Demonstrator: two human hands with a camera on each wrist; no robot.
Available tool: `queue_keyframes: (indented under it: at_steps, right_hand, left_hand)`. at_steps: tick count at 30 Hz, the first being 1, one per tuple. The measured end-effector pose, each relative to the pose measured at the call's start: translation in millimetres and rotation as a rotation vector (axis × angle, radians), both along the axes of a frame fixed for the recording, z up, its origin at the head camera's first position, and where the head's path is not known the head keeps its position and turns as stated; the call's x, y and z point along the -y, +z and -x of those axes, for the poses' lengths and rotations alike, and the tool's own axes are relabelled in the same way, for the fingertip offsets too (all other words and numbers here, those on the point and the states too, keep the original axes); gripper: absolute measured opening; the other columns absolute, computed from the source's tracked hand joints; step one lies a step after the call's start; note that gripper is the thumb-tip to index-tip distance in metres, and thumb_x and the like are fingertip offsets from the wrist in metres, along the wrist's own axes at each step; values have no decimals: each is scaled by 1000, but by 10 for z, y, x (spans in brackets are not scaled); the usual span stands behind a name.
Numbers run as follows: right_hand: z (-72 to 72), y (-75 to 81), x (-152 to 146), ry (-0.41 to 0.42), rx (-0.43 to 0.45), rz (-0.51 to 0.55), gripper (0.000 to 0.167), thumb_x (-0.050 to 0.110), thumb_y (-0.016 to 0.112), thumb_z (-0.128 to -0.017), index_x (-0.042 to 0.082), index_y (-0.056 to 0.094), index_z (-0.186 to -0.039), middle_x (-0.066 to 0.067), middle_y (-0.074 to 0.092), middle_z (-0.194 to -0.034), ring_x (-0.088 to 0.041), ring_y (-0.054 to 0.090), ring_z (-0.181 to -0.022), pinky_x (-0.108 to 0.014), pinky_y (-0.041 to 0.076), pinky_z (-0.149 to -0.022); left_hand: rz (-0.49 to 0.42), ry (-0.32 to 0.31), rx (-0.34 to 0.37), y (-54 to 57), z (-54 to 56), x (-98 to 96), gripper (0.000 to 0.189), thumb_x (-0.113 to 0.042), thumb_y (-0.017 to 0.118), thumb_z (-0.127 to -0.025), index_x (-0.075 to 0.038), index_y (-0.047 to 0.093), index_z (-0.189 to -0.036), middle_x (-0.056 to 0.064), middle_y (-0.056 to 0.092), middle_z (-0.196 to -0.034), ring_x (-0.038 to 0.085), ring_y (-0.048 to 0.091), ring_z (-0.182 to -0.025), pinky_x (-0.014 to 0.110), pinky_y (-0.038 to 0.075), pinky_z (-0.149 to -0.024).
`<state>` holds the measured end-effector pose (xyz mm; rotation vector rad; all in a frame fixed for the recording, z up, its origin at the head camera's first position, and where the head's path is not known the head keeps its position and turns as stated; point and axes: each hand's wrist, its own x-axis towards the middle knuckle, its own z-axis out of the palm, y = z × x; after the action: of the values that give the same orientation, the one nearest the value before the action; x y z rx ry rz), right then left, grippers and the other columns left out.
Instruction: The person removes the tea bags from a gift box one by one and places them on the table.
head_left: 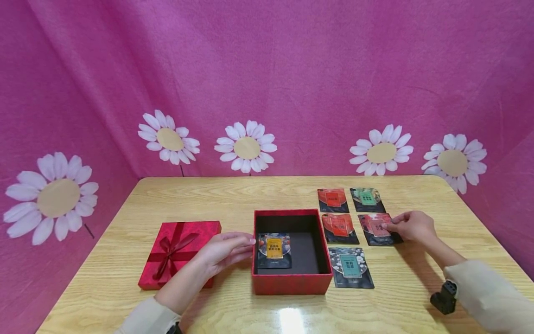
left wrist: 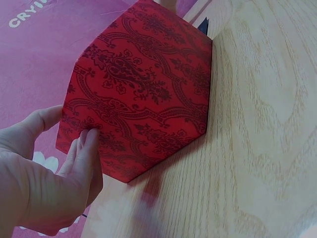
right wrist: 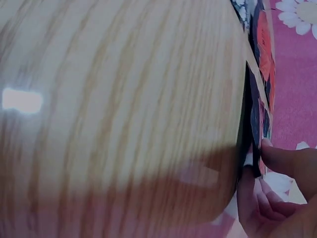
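Note:
My right hand (head_left: 413,226) pinches the right edge of a pink-labelled tea sachet (head_left: 372,228), thumb above and fingers beneath in the right wrist view. That sachet's edge is tilted up from the table. At the left wall of an open red box (head_left: 292,284), my left hand (head_left: 225,253) holds on, its thumb at the rim and its fingers against the outside. The left wrist view shows the patterned red side of the box (left wrist: 143,99) close to the fingertips. Inside, on the left of the dark floor, lies a yellow-labelled tea sachet (head_left: 274,250).
Right of the box lie two red-labelled sachets (head_left: 332,199), a green-labelled one (head_left: 367,199) and a teal-labelled one (head_left: 351,268). A red lid (head_left: 179,250) with a ribbon bow rests left of the box. Behind the wooden table (head_left: 233,192) hangs a pink flowered curtain (head_left: 292,83).

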<state>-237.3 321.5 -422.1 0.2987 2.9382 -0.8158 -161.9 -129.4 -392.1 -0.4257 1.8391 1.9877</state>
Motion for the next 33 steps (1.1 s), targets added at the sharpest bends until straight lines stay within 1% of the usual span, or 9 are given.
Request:
queue_keyframes:
  at_steps: [3, 7, 10, 15, 19, 21, 23, 28, 33]
  right_hand:
    - [-14, 4, 28, 32, -51, -50, 40, 32, 77, -78, -6, 70, -88, -8, 65, -66, -18, 52, -65, -24, 36, -54]
    - [-41, 50, 42, 54, -74, -80, 39, 30, 76, -79, -8, 70, -86, -7, 64, -61, -17, 52, -61, -24, 35, -52]
    - [-57, 108, 46, 62, -82, -92, 38, 29, 75, -80, -8, 70, -85, -9, 64, -62, -19, 54, -62, -25, 36, -52]
    - [-25, 257, 65, 97, -83, -98, 34, 26, 71, -83, -8, 70, -86, -13, 68, -68, -21, 56, -65, -24, 37, -55]
    - [12, 415, 134, 128, -37, -45, 35, 25, 69, -86, -9, 69, -96, -17, 71, -77, -17, 63, -64, -26, 45, -55]
    - [27, 487, 188, 147, -6, 3, 39, 27, 68, -88, -10, 68, -102, -19, 72, -83, -16, 67, -65, -28, 52, -57]
    - [39, 559, 258, 163, 22, 56, 43, 28, 67, -89, -10, 66, -108, -21, 72, -91, -16, 69, -70, -31, 58, -63]
    - [58, 705, 481, 213, 64, 190, 43, 25, 66, -90, -11, 63, -114, -22, 71, -101, -10, 67, -74, -32, 61, -71]
    - [52, 800, 725, 269, 99, 292, 43, 24, 64, -92, -11, 61, -117, -22, 71, -105, -4, 66, -74, -27, 60, -70]
  left_hand:
    - [16, 11, 6, 4, 0, -3, 34, -14, 69, -88, 0, 64, -118, 18, 67, -118, 21, 71, -95, 37, 55, -93]
    - [5, 1, -7, 1, 3, -4, 33, -13, 67, -89, 2, 63, -118, 19, 67, -117, 22, 71, -97, 38, 55, -93]
    - [-10, -15, -19, 1, 4, -3, 34, -11, 65, -90, 5, 61, -120, 20, 67, -117, 23, 70, -99, 39, 54, -95]
    - [-4, -13, -15, 8, 4, 0, 34, -11, 65, -90, 5, 61, -120, 20, 67, -118, 19, 70, -95, 39, 53, -96]
    - [5, -6, -5, 7, 5, -2, 35, -12, 66, -90, 4, 62, -120, 19, 67, -117, 19, 70, -95, 39, 53, -96]
    - [5, -4, -4, 3, 6, -4, 35, -12, 66, -90, 4, 62, -120, 19, 67, -117, 19, 71, -95, 39, 53, -96]
    - [3, -6, -7, 1, 7, -4, 34, -12, 66, -90, 4, 62, -120, 19, 67, -117, 20, 70, -97, 39, 53, -96]
    - [1, -1, -5, -4, 16, -9, 33, -12, 66, -90, 3, 63, -119, 18, 68, -116, 23, 70, -100, 40, 53, -96]
    - [16, 17, 13, 0, 14, -17, 32, -14, 68, -89, 0, 65, -118, 17, 68, -117, 25, 70, -102, 39, 54, -95]
